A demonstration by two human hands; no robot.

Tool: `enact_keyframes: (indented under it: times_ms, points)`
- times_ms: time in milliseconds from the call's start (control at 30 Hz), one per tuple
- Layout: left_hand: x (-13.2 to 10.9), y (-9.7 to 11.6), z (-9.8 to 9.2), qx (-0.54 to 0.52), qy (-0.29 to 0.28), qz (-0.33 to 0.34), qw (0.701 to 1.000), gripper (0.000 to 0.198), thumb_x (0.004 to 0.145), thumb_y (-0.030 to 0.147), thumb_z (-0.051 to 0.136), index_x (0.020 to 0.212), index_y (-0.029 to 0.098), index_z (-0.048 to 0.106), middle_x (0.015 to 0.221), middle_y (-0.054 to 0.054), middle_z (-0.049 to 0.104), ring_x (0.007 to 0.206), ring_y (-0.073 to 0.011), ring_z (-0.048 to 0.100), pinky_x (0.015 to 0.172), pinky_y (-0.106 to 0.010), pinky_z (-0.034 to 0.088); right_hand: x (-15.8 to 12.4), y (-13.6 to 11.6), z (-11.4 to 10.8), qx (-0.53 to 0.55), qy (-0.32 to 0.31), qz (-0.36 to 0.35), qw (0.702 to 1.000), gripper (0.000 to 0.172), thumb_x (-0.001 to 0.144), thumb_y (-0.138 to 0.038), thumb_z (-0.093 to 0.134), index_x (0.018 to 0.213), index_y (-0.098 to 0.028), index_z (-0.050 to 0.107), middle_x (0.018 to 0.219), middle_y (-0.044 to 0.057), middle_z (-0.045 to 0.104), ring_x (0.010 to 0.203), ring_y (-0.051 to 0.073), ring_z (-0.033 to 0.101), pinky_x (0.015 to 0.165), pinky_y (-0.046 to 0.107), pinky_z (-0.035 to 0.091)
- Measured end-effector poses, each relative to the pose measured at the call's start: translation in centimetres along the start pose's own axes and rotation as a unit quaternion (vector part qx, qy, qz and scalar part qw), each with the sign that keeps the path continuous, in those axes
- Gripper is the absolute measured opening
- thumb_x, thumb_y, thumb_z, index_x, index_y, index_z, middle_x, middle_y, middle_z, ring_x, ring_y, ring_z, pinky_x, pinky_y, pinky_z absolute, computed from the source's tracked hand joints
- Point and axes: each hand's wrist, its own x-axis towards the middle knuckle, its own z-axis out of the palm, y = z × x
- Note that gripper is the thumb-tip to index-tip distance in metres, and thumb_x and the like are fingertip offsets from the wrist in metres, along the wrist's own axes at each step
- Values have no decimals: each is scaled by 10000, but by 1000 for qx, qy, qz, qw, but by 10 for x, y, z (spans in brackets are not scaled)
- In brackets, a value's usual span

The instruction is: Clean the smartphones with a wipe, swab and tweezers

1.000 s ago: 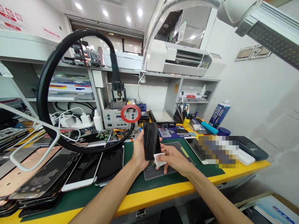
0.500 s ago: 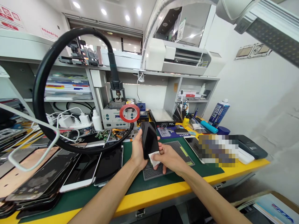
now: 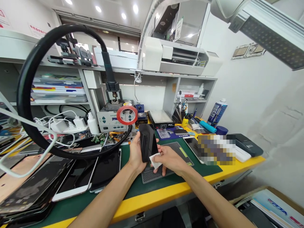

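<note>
My left hand (image 3: 136,152) is wrapped round a black smartphone (image 3: 147,142), its dark glossy screen turned up toward me and tilted. Pinched in my right hand (image 3: 169,158) is a small white wipe (image 3: 155,161), which lies against the phone's lower right corner. Some fingers of that hand hang below the wipe. Beneath both hands a grey perforated mat (image 3: 152,176) rests on the green work mat (image 3: 133,188).
Tablets (image 3: 76,174) and stacked screens crowd the left side. A black hose (image 3: 22,95) loops above them. Behind the phone stand a control box (image 3: 106,122) and a hot plate (image 3: 161,117). A white-framed tablet (image 3: 190,144) and a spray can (image 3: 217,110) are on the right.
The whole view has shifted slightly, so the bench appears a little further left. Both hands keep their hold on the phone and the wipe, which remains at the phone's lower corner.
</note>
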Motion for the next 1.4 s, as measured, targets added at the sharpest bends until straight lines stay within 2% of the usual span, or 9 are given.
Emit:
enact_keyframes:
  times_ms: [67,300,467,567,900,1067,1233,1333,1400]
  points:
    - [0,0,-1,4,-1,-5,1000,691,884,641,367,1066,44,663,761,-200,703,651,-325,687,518,-397,534,0,0,-1,7,-9,-4,1000,315,736,-257,587,1026,-142,546,805,71,714,625,204,715,346,195,503]
    - [-1,0,1,-6,-6,4,1000,700,883,645,368,1012,31,677,742,-192,697,648,-300,684,662,-434,565,0,-5,6,-28,5,-2,1000,339,767,-315,613,1066,-161,571,789,46,682,620,204,707,317,182,478]
    - [-1,1,1,-1,-7,7,1000,728,879,656,364,972,7,683,731,-206,692,644,-305,681,649,-430,563,1,-8,9,-52,16,-2,998,280,772,-324,612,993,-153,596,735,37,660,593,194,692,299,175,457]
    - [1,1,-1,-16,-10,10,1000,687,883,642,384,991,34,684,746,-184,703,665,-292,689,637,-408,568,2,-4,5,-37,8,5,999,257,761,-301,608,962,-142,583,798,64,688,605,205,701,304,186,469]
    - [2,-1,-7,-30,-26,-2,999,671,862,654,432,1012,54,691,778,-168,720,679,-278,701,610,-374,573,0,1,-1,0,-11,-7,1000,327,748,-229,558,1066,-156,559,807,62,708,594,185,691,361,201,512]
    - [1,1,-5,-32,-22,-6,999,668,864,653,424,1023,59,686,774,-163,718,680,-278,701,608,-377,574,0,-5,6,-22,11,3,1000,273,719,-223,559,982,-151,575,774,55,694,571,187,682,314,185,477]
    - [1,1,-1,-29,-4,6,1000,660,871,640,418,1042,57,675,764,-163,712,682,-280,699,617,-388,575,1,-10,9,-37,23,3,999,143,730,-248,585,833,-152,562,725,39,666,512,165,655,287,177,452]
    - [1,1,0,-22,1,13,1000,662,876,633,415,1048,47,671,758,-171,708,695,-288,699,624,-396,574,1,-9,7,-34,8,-7,999,201,759,-311,628,864,-146,578,708,39,651,546,186,674,297,185,464]
    - [0,1,0,-16,0,10,1000,679,878,638,401,1050,40,671,755,-178,707,692,-293,698,615,-399,572,0,-8,4,-19,-9,-10,1000,252,772,-331,643,920,-134,590,774,69,681,588,202,695,307,186,472]
